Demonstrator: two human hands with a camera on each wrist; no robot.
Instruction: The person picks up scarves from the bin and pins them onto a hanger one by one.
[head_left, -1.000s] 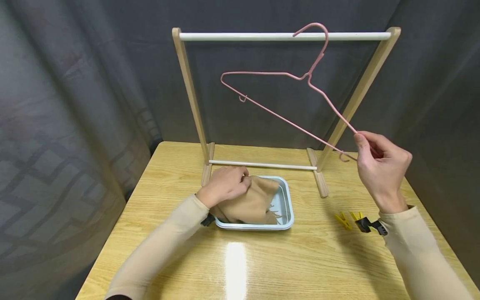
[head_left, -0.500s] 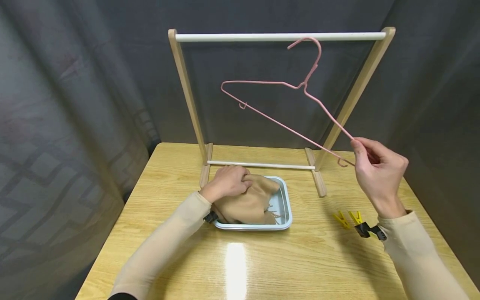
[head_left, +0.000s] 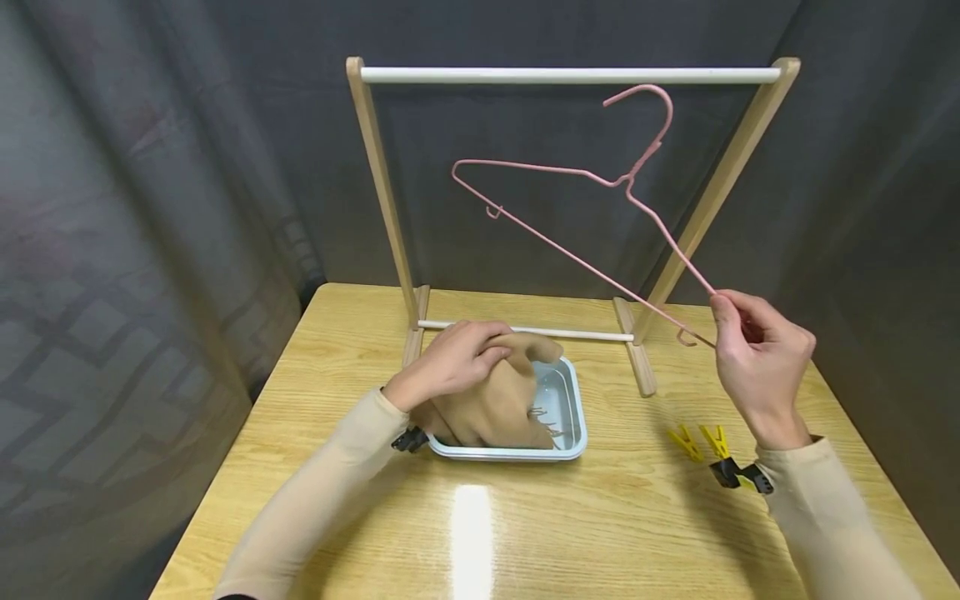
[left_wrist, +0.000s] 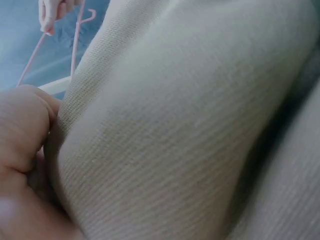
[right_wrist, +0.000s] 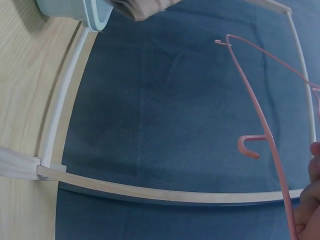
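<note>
A tan fringed scarf (head_left: 491, 408) lies bunched in a light-blue plastic basin (head_left: 576, 404). My left hand (head_left: 459, 358) grips the scarf's upper edge, thumb on the near side, and a fold rises above the basin's rim. In the left wrist view the knitted cloth (left_wrist: 165, 120) fills most of the picture beside the thumb. Out to the right, my right hand (head_left: 767, 362) pinches one end of a pink clothes hanger (head_left: 647, 157). The hanger is tilted in the air, its hook up and its bare bar slanting down toward the hand.
Behind the basin stands a garment rack with a white top rail (head_left: 525, 76) and wooden posts (head_left: 384, 192). Yellow clothespins (head_left: 686, 443) lie on the wooden table (head_left: 585, 525), near the right wrist's black camera (head_left: 726, 473). Grey curtains (head_left: 135, 250) hang around.
My left hand has lifted the scarf's upper edge higher over the basin. The hanger in my right hand has come down, its hook now below the top rail in view.
</note>
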